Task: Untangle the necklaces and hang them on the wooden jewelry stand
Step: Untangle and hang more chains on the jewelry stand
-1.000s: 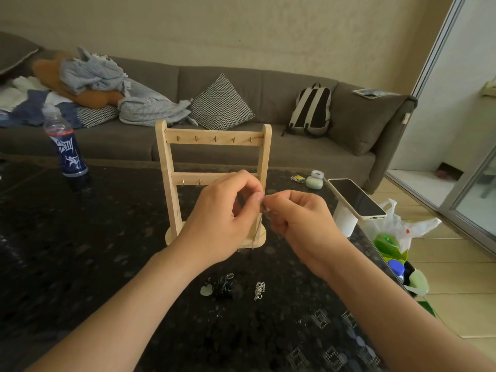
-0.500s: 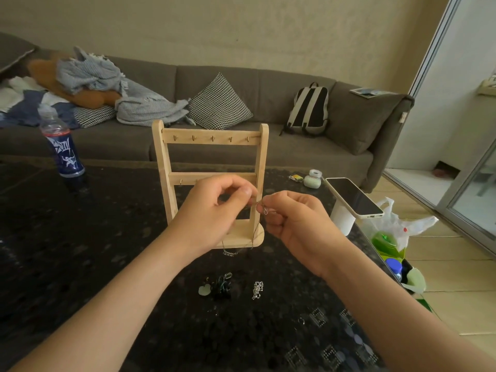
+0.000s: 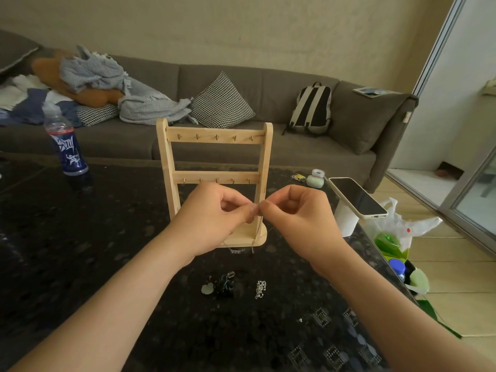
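Necklace chain (image 3: pixel 237 251): pinched between the curled fingertips of the left hand (image 3: pixel 214 218) and right hand (image 3: pixel 298 218), which meet. Its loop hangs in front of the base of the wooden jewelry stand (image 3: pixel 214 135). Nearer the person, a dark tangle (image 3: pixel 224 285) and a silver chain (image 3: pixel 260 289) lie on the table (image 3: pixel 80 251).

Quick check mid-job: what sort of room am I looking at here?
Most likely a home living room: a grey sofa with a backpack on it stands behind the dark table holding the wooden jewelry stand.
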